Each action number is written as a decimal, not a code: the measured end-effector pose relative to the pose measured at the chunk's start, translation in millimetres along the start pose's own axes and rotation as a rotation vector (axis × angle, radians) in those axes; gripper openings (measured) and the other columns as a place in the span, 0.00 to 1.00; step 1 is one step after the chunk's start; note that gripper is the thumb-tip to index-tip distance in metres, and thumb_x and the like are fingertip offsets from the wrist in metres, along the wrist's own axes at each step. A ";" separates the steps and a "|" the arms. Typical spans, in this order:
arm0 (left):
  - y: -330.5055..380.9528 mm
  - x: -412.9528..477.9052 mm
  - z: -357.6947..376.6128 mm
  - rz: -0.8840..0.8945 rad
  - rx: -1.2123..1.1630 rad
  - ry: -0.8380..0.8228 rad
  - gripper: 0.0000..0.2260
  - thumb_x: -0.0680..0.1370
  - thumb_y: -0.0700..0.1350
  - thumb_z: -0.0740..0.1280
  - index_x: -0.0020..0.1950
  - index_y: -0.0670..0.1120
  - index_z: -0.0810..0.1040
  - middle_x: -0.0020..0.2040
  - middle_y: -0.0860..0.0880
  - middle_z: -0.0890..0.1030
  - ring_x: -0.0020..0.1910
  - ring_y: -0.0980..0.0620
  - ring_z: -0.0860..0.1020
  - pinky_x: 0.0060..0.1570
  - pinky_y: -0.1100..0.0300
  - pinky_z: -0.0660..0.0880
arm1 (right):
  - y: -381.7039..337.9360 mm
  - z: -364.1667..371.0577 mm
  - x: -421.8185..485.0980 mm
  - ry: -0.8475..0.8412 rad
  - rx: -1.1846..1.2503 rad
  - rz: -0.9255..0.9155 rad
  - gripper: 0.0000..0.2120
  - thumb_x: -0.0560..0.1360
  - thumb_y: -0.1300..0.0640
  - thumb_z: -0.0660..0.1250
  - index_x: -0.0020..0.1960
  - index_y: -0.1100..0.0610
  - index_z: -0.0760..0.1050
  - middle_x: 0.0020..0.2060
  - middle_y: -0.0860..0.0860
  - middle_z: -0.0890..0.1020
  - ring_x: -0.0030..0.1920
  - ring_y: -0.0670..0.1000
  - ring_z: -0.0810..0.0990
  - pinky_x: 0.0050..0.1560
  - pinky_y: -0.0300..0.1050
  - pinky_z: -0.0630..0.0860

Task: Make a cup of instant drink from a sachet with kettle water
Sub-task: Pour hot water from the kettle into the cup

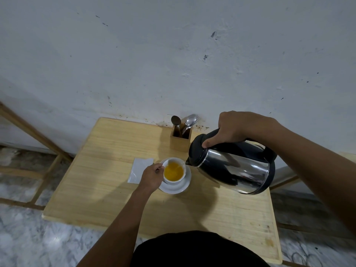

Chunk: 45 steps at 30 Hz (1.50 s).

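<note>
Sitting on a saucer (174,187) mid-table (107,189), white cup (174,171) holding orange liquid. Tipping a steel kettle (234,164) spout-down at its rim, right hand (237,128) gripping the handle. Pinching the cup's handle, left hand (152,177).

Both forearms are bare, no sleeves, watch or rings showing on the left hand (152,177) or right hand (238,128). Black top (200,249) fills the bottom middle of the frame.

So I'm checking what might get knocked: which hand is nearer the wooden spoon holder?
Right. The right hand grips the kettle handle just right of the wooden spoon holder. The left hand is nearer the person, holding the cup on its saucer.
</note>
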<state>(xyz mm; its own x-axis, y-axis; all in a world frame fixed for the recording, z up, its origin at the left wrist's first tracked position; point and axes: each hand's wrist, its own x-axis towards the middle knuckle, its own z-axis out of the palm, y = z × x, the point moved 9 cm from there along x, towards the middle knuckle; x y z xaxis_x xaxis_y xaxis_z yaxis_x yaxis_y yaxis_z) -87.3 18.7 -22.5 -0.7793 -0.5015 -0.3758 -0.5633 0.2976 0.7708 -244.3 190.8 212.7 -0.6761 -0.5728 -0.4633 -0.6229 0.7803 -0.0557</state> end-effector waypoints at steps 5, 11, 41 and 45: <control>-0.5 0.2 -0.3 -0.008 0.015 0.005 0.15 0.81 0.45 0.59 0.63 0.42 0.77 0.56 0.44 0.81 0.56 0.46 0.78 0.57 0.55 0.73 | 15.5 4.1 -2.7 0.010 0.087 -0.013 0.33 0.62 0.26 0.69 0.28 0.57 0.67 0.23 0.50 0.69 0.26 0.51 0.67 0.32 0.44 0.62; -0.3 -0.4 1.9 -0.012 0.013 0.054 0.13 0.81 0.44 0.58 0.56 0.42 0.80 0.44 0.44 0.81 0.44 0.47 0.78 0.46 0.58 0.71 | 60.2 8.2 -14.1 0.078 0.331 -0.009 0.34 0.58 0.26 0.71 0.25 0.57 0.67 0.23 0.51 0.67 0.26 0.51 0.66 0.33 0.46 0.62; 21.5 -14.5 2.9 -0.061 0.230 0.337 0.14 0.81 0.39 0.55 0.38 0.41 0.75 0.32 0.47 0.74 0.35 0.47 0.73 0.34 0.59 0.65 | 213.4 78.0 11.2 0.579 0.962 -0.079 0.46 0.53 0.23 0.70 0.32 0.71 0.77 0.26 0.70 0.75 0.26 0.53 0.73 0.30 0.47 0.70; 20.8 -12.3 3.7 -0.055 0.270 0.329 0.14 0.81 0.38 0.54 0.37 0.41 0.73 0.32 0.47 0.74 0.33 0.49 0.72 0.30 0.62 0.64 | 220.3 78.1 18.3 0.577 0.977 -0.088 0.34 0.58 0.31 0.76 0.28 0.66 0.77 0.19 0.54 0.73 0.24 0.51 0.74 0.31 0.47 0.72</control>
<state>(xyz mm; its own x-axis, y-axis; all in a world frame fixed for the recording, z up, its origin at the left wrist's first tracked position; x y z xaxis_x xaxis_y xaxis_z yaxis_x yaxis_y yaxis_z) -90.5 34.0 -3.6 -0.6415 -0.7421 -0.1944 -0.6874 0.4435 0.5752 -363.2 371.9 122.8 -0.8830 -0.4678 0.0381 -0.2744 0.4487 -0.8505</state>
